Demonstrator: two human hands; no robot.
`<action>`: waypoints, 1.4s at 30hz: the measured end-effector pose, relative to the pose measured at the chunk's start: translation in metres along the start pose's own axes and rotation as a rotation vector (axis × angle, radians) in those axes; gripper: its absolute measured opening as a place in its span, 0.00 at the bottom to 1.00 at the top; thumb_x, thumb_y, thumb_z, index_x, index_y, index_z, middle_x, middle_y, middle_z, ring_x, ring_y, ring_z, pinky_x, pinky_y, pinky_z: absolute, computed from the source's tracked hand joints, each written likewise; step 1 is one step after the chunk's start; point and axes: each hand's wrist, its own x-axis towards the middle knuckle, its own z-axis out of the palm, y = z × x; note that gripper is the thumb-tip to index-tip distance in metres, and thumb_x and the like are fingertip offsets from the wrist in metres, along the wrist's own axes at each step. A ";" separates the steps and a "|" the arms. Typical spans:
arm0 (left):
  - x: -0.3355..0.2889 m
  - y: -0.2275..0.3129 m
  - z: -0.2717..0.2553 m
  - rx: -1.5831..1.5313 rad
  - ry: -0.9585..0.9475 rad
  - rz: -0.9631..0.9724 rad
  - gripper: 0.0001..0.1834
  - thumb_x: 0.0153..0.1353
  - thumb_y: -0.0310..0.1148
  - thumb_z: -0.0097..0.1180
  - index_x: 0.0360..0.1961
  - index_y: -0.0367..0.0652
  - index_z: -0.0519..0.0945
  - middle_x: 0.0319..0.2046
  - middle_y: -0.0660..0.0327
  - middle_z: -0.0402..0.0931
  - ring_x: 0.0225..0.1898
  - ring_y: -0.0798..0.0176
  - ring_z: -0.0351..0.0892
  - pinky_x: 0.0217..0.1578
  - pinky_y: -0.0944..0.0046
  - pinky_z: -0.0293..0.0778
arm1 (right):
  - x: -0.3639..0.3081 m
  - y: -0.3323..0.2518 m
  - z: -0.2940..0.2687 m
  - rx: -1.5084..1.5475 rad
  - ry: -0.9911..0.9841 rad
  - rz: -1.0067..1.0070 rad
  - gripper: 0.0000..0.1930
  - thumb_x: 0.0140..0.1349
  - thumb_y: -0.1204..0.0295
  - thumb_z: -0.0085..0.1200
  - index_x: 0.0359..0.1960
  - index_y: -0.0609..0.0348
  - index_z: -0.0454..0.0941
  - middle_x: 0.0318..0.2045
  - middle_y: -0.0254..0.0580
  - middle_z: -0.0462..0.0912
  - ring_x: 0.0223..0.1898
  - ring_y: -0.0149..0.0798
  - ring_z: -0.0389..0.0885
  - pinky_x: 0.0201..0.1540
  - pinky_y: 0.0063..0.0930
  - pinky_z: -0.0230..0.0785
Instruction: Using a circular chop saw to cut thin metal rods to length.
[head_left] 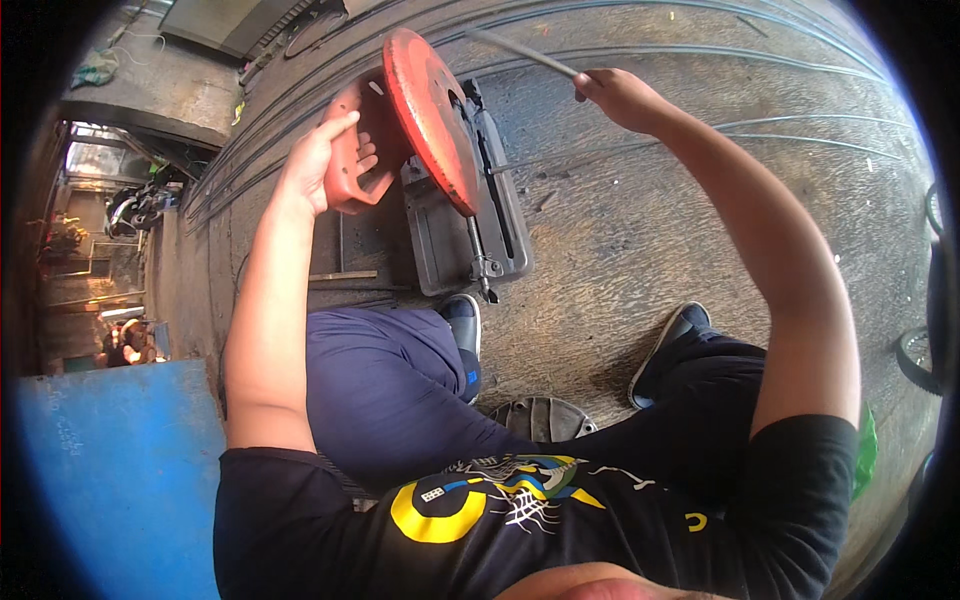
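A cut-off saw stands on the floor in front of me, with a round red blade guard (425, 110) over a dark grey base (435, 240). My left hand (312, 160) is on the saw's red loop handle (343, 180), thumb along its top and fingertips showing through the opening. Out to the right of the saw, my right hand (622, 98) is closed on the near end of a thin grey metal rod (525, 50). The rod slants away to the upper left, its far end near the guard. On the base's near end is a clamp screw (482, 262).
Several long thin rods (810, 122) lie across the worn floor beyond the saw and to the right. A round ribbed metal part (543, 420) sits between my feet. At the left are a blue panel (120, 460) and a short flat strip (343, 275).
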 end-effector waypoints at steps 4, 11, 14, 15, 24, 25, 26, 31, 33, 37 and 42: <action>-0.002 -0.002 0.000 0.018 -0.002 0.109 0.23 0.59 0.29 0.58 0.54 0.40 0.66 0.36 0.56 0.74 0.35 0.60 0.78 0.36 0.60 0.80 | 0.012 0.031 0.016 -0.215 -0.111 -0.141 0.16 0.67 0.58 0.43 0.39 0.56 0.79 0.34 0.49 0.81 0.42 0.52 0.79 0.44 0.46 0.69; 0.019 0.036 -0.009 0.033 -0.057 0.071 0.24 0.61 0.34 0.56 0.57 0.38 0.67 0.45 0.55 0.71 0.41 0.61 0.76 0.40 0.62 0.80 | 0.023 0.054 0.061 -0.376 -0.297 -0.042 0.17 0.67 0.61 0.41 0.44 0.59 0.77 0.39 0.52 0.81 0.45 0.54 0.78 0.48 0.46 0.70; 0.027 0.048 -0.012 0.044 -0.079 0.074 0.23 0.62 0.35 0.56 0.55 0.37 0.68 0.42 0.54 0.72 0.40 0.60 0.76 0.39 0.63 0.80 | 0.022 0.044 0.074 -0.431 -0.360 -0.130 0.26 0.71 0.52 0.30 0.44 0.59 0.77 0.42 0.52 0.80 0.47 0.53 0.78 0.50 0.47 0.69; 0.028 0.048 -0.012 0.030 -0.092 0.110 0.23 0.62 0.35 0.56 0.55 0.37 0.68 0.41 0.53 0.73 0.40 0.60 0.77 0.39 0.62 0.80 | 0.022 0.039 0.078 -0.430 -0.366 -0.164 0.26 0.71 0.52 0.30 0.44 0.59 0.77 0.42 0.52 0.80 0.47 0.53 0.78 0.50 0.47 0.69; 0.019 0.033 -0.010 0.218 -0.014 0.204 0.34 0.59 0.31 0.59 0.62 0.37 0.56 0.36 0.49 0.75 0.30 0.60 0.78 0.32 0.64 0.79 | 0.027 0.043 0.097 -0.531 -0.472 -0.047 0.30 0.71 0.47 0.27 0.48 0.55 0.78 0.44 0.47 0.80 0.50 0.48 0.77 0.54 0.44 0.67; 0.016 0.032 -0.009 0.256 0.042 0.229 0.37 0.58 0.30 0.59 0.64 0.37 0.52 0.35 0.49 0.76 0.29 0.61 0.78 0.32 0.64 0.79 | 0.026 0.045 0.097 -0.513 -0.451 -0.082 0.30 0.71 0.47 0.27 0.48 0.55 0.78 0.44 0.47 0.80 0.50 0.48 0.77 0.54 0.44 0.67; 0.013 0.027 -0.007 0.259 0.020 0.226 0.37 0.58 0.30 0.59 0.64 0.37 0.52 0.35 0.49 0.76 0.29 0.61 0.78 0.32 0.64 0.79 | 0.026 0.047 0.097 -0.557 -0.470 -0.090 0.28 0.70 0.48 0.29 0.48 0.54 0.78 0.46 0.46 0.80 0.51 0.48 0.77 0.55 0.43 0.67; -0.003 -0.001 0.001 0.294 0.078 0.301 0.45 0.58 0.29 0.58 0.68 0.37 0.41 0.36 0.49 0.76 0.29 0.61 0.78 0.31 0.64 0.78 | 0.016 0.035 0.101 -0.499 -0.497 0.035 0.27 0.69 0.47 0.32 0.48 0.53 0.79 0.48 0.45 0.79 0.53 0.46 0.76 0.56 0.41 0.65; -0.003 -0.002 0.002 0.294 0.077 0.295 0.44 0.58 0.28 0.57 0.68 0.37 0.41 0.36 0.48 0.76 0.30 0.60 0.79 0.32 0.64 0.78 | 0.012 0.024 0.103 -0.479 -0.534 0.038 0.29 0.68 0.45 0.32 0.47 0.54 0.79 0.49 0.45 0.79 0.54 0.45 0.75 0.56 0.42 0.65; -0.004 0.000 0.003 0.249 0.043 0.288 0.43 0.59 0.27 0.55 0.68 0.38 0.40 0.38 0.46 0.75 0.32 0.58 0.79 0.33 0.62 0.79 | 0.011 0.009 0.105 -0.461 -0.515 0.054 0.30 0.68 0.45 0.31 0.44 0.54 0.81 0.46 0.46 0.80 0.52 0.46 0.77 0.55 0.41 0.67; -0.003 0.000 0.002 0.212 0.032 0.288 0.42 0.60 0.27 0.55 0.68 0.38 0.40 0.40 0.45 0.74 0.34 0.57 0.79 0.33 0.61 0.79 | 0.015 0.008 0.100 -0.492 -0.496 0.014 0.30 0.68 0.44 0.31 0.38 0.53 0.83 0.38 0.46 0.83 0.45 0.47 0.80 0.50 0.41 0.70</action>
